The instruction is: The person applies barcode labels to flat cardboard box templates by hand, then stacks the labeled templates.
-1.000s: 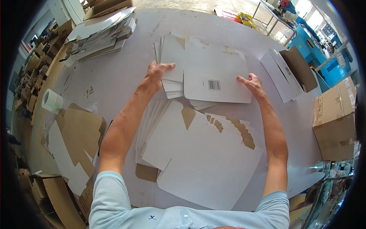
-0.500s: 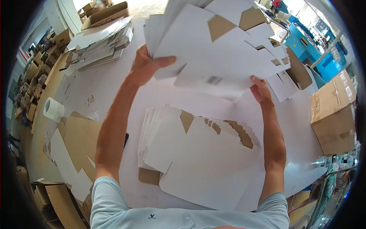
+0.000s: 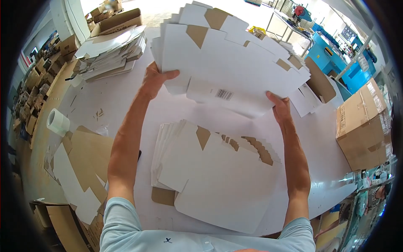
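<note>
Card stack (image 3: 235, 67) now above white table (image 3: 121, 101)

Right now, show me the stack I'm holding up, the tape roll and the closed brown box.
held stack (image 3: 235, 63): head view, its white front face.
tape roll (image 3: 61, 123): head view, its outer side.
closed brown box (image 3: 361, 138): head view, its side wall.

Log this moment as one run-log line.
held stack: flat white carton blanks, off the table | left hand: grips its left edge | right hand: grips its right edge | second stack: lies on table
</note>
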The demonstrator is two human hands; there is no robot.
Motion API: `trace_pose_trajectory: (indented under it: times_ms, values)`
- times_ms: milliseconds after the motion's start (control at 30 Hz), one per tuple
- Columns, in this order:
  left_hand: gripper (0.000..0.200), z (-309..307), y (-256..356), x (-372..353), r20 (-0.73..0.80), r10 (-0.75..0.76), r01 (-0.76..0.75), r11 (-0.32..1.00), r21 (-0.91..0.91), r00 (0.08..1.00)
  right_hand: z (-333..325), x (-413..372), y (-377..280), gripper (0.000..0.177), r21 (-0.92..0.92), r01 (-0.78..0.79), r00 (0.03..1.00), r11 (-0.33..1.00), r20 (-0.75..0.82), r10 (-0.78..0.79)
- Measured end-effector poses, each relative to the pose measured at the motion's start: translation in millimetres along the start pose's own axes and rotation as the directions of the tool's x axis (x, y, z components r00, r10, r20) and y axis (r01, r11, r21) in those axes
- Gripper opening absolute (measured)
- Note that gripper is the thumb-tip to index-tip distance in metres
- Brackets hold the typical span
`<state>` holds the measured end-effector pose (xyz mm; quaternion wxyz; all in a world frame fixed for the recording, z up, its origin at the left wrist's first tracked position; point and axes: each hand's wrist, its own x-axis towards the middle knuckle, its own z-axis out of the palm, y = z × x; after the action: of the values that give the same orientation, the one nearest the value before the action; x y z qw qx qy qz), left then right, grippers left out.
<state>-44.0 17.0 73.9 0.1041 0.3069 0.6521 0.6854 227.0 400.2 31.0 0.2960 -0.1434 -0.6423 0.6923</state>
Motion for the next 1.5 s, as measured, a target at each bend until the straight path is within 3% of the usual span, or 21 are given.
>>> trace_pose_trajectory:
  times_ms: [67, 133, 200, 233, 333, 433, 500, 567, 633, 800, 967, 1033, 1333, 1400, 1500]
  values:
    - [0.045, -5, -5, 3, 0.005, -0.025, 0.025, 0.999, -0.025, 1.0, -3, 7, -5, 0.039, -0.006, -0.007, 1.0, 1.0, 0.013, 0.007]
    - [0.047, -8, -8, 12, 0.06, 0.018, -0.006, 0.981, -0.195, 0.998, -3, 6, -13, 0.039, -0.011, 0.001, 1.0, 1.0, 0.027, -0.001]
    - [0.047, -8, -12, 12, 0.057, -0.032, 0.039, 0.99, -0.136, 0.998, 7, 2, -21, 0.04, -0.153, 0.053, 0.999, 0.987, 0.016, -0.051]
    - [0.047, -8, -16, 11, 0.048, -0.092, 0.095, 0.992, -0.077, 0.995, 10, -2, -20, 0.04, -0.156, 0.061, 0.998, 0.986, 0.019, -0.059]
    - [0.047, -10, -38, 9, 0.066, -0.061, 0.07, 0.988, -0.14, 0.996, 11, -8, -15, 0.04, -0.034, 0.039, 0.999, 0.999, 0.015, -0.038]
    - [0.048, -3, -23, -3, 0.022, -0.066, 0.069, 0.982, -0.175, 0.998, 6, -6, -20, 0.054, -0.069, -0.037, 0.998, 0.997, 0.054, 0.041]
    - [0.053, -1, -25, -6, 0.021, -0.058, 0.061, 0.985, -0.162, 0.998, 10, -9, -30, 0.065, -0.191, -0.029, 0.996, 0.981, 0.08, 0.045]
    - [0.058, 3, -28, -10, 0.014, -0.049, 0.05, 0.987, -0.154, 0.999, 14, -12, -27, 0.067, -0.159, 0.0, 0.998, 0.987, 0.069, 0.011]
    - [0.054, 12, -30, -13, -0.093, -0.053, 0.039, 0.989, -0.146, 0.994, 16, -11, -22, 0.07, -0.127, 0.026, 0.998, 0.992, 0.058, -0.019]
    - [0.043, 21, -60, -1, -0.088, -0.034, 0.016, 0.979, -0.205, 0.996, 18, -4, -12, 0.078, -0.13, 0.099, 0.995, 0.986, 0.019, -0.097]
    - [0.037, 25, -61, 26, -0.124, -0.157, 0.133, 0.975, -0.18, 0.98, 20, 5, -19, 0.078, -0.19, 0.002, 1.0, 0.982, -0.001, -0.002]
    - [0.035, 28, -54, 41, -0.125, -0.078, 0.057, 0.984, -0.168, 0.989, 14, 21, -18, 0.075, -0.181, 0.038, 0.999, 0.983, 0.02, -0.035]
    - [0.026, 34, -41, 83, -0.147, -0.161, 0.141, 0.98, -0.14, 0.976, 7, 54, -17, 0.077, -0.186, -0.017, 0.999, 0.982, 0.026, 0.022]
    - [0.028, 46, -34, 88, -0.199, -0.172, 0.148, 0.981, -0.127, 0.965, 7, 64, -16, 0.07, -0.242, -0.095, 0.99, 0.966, -0.128, 0.065]
    - [0.033, 43, -42, 99, -0.202, -0.122, 0.104, 0.99, -0.097, 0.972, 7, 79, -17, 0.062, -0.189, -0.029, 0.998, 0.982, -0.065, 0.017]
